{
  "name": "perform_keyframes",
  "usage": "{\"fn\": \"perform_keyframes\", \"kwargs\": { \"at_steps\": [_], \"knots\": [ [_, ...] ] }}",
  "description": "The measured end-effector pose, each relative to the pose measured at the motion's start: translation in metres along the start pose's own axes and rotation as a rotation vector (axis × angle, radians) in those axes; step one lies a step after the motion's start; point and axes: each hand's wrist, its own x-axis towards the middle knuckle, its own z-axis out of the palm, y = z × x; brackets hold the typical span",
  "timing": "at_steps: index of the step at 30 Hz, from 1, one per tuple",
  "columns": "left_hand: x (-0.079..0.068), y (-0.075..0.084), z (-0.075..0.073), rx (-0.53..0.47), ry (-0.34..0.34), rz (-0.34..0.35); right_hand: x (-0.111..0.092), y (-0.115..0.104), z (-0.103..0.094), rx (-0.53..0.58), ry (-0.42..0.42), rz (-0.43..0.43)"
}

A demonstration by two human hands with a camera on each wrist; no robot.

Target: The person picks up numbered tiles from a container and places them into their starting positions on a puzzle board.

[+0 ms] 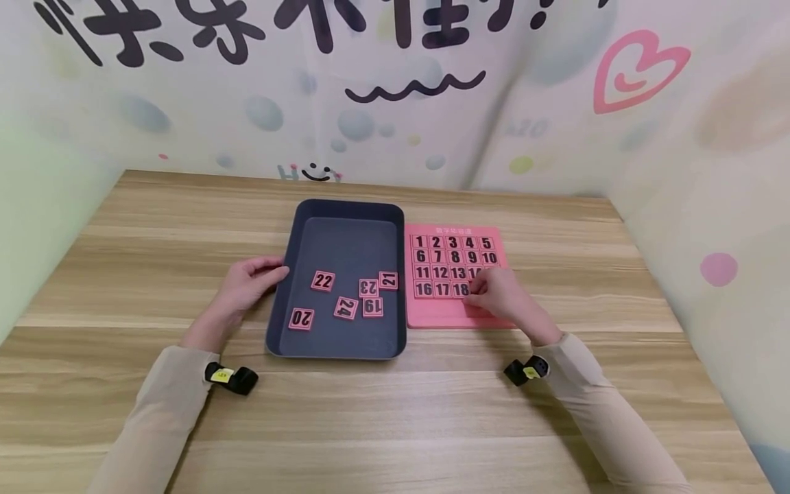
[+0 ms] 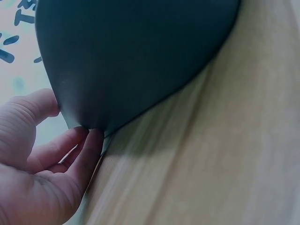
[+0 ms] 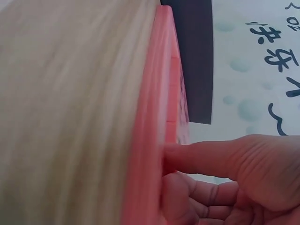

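Observation:
My left hand (image 1: 249,281) holds the dark grey tray (image 1: 336,346) at its left side; in the left wrist view the thumb is at the rim and the fingertips meet the wall lower down. Inside the tray are several loose pink number tiles, among them 22 (image 1: 323,280), 20 (image 1: 301,318) and 19 (image 1: 373,307). To the tray's right lies a pink number puzzle board (image 1: 441,317) with rows of tiles from 1 upward. My right hand (image 1: 503,295) is over its lower right, thumb and curled fingers at the right edge of tile 18 (image 1: 460,289), hiding tiles behind.
Both things sit on a wood-grain table (image 1: 395,425), board right beside tray. A printed wall hanging (image 1: 382,130) rises behind the table's back edge. Each wrist wears a black strap with a small camera (image 1: 243,381).

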Motion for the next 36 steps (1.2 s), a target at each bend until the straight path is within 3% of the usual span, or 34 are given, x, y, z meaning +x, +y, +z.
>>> {"fn": "perform_keyframes", "kwargs": {
  "at_steps": [5, 10, 21, 32, 36],
  "knots": [
    [0.0, -0.001, 0.0, 0.018, 0.005, 0.01, 0.002, -0.006, -0.007, 0.02, 0.005, -0.039],
    [0.0, -0.001, -0.002, 0.028, 0.004, -0.003, 0.009, -0.029, -0.009, 0.07, 0.064, -0.106],
    [-0.001, 0.001, -0.001, 0.034, 0.001, -0.013, 0.028, -0.083, 0.018, 0.265, 0.032, -0.243],
    [0.0, 0.002, 0.0, 0.038, -0.001, -0.017, 0.032, -0.108, 0.038, 0.227, -0.077, -0.36],
    [0.0, 0.001, 0.0, 0.031, -0.004, -0.022, 0.03, -0.115, 0.043, 0.144, -0.14, -0.37]
  ]
}}
